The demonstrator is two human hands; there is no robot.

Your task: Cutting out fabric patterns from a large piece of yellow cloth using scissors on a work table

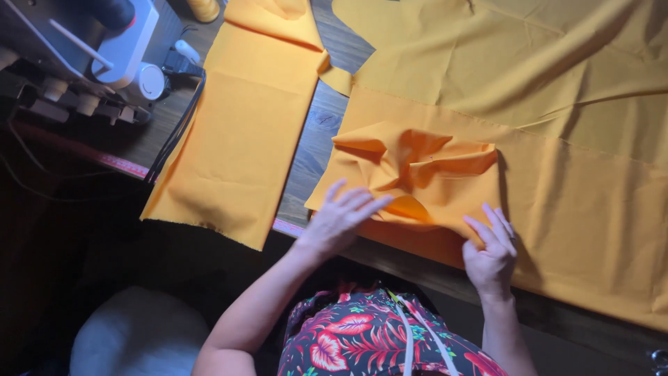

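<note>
Nearest the camera: the person's floral-print top (362, 341), a white tape (417, 341) hanging over it. Both forearms reached forward over the near edge of the wooden counter (313, 139).

Left hand (341, 219): fingers (362, 200) spread and nearly flat, palm down on the near left edge of the small orange fabric piece (417, 174). Pressing, not gripping. Right hand (492, 251): fingers (497, 226) extended on the piece's near right corner; whether the thumb pinched the edge underneath could not be told from this angle.

The piece lay rumpled, folds raised in its middle, on top of a larger orange sheet (591, 230) that hung over the counter edge. It sat just beyond both sets of fingertips, between the two hands.

Handling judgement: thin woven cloth, light, limp, creasing readily, likely to slide on the sheet below. Best taken at corners or along a straight edge, smoothed with flat palms.

Further out: a folded orange strip (236, 139) to the left, well apart. Far left, a sewing machine (104, 49) with dark cables (177, 125).
</note>
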